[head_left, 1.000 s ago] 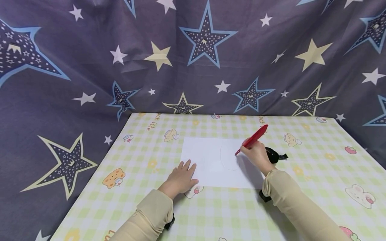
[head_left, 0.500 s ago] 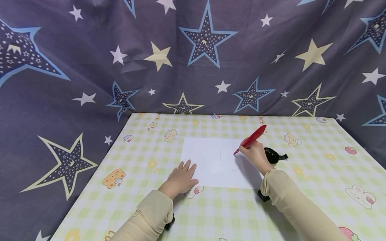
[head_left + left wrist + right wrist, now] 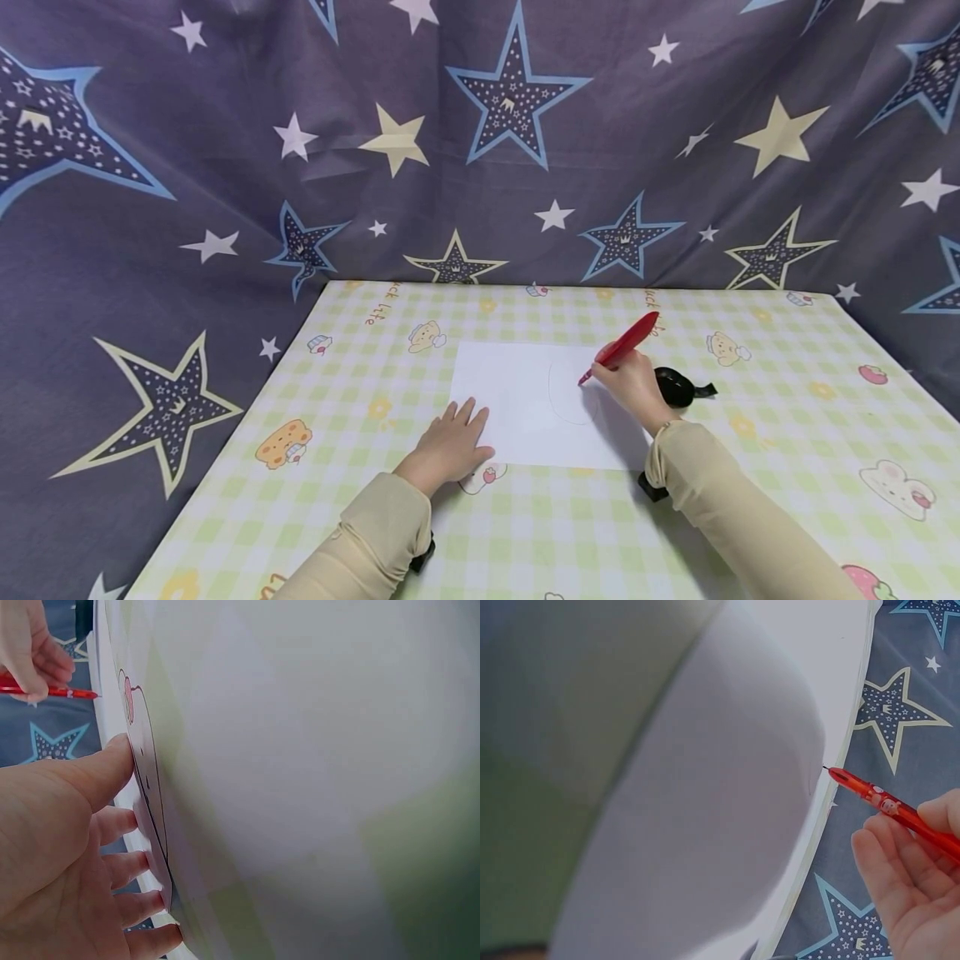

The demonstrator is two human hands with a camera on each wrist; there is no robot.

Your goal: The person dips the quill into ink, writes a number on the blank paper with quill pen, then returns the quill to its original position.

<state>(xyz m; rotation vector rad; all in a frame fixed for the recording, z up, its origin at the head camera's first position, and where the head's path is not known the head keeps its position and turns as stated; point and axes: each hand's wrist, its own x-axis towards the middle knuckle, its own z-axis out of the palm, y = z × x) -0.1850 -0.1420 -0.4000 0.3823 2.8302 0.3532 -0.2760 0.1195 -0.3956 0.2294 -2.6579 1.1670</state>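
Note:
A white sheet of paper (image 3: 517, 392) lies on the checked table, bearing a thin curved line, open at the top, right of its middle. My right hand (image 3: 636, 385) pinches a red pen (image 3: 628, 342) with a feather-shaped top, its tip at the paper inside the curve. In the right wrist view the pen (image 3: 885, 802) shows a printed barrel between thumb and fingers. My left hand (image 3: 452, 443) rests with straight, spread fingers on the paper's lower left corner. The left wrist view shows the left fingertips (image 3: 146, 900) along the sheet's edge.
Just right of the right hand, a black rounded object (image 3: 675, 387) with a short tab lies on the table. The green-and-white checked tablecloth (image 3: 540, 533) has printed cartoon figures. Behind the table hangs a dark star-patterned curtain (image 3: 480, 200).
The right hand and the red pen have shifted slightly left, the tip moving a little across the paper. The left hand and the sheet have stayed in place.

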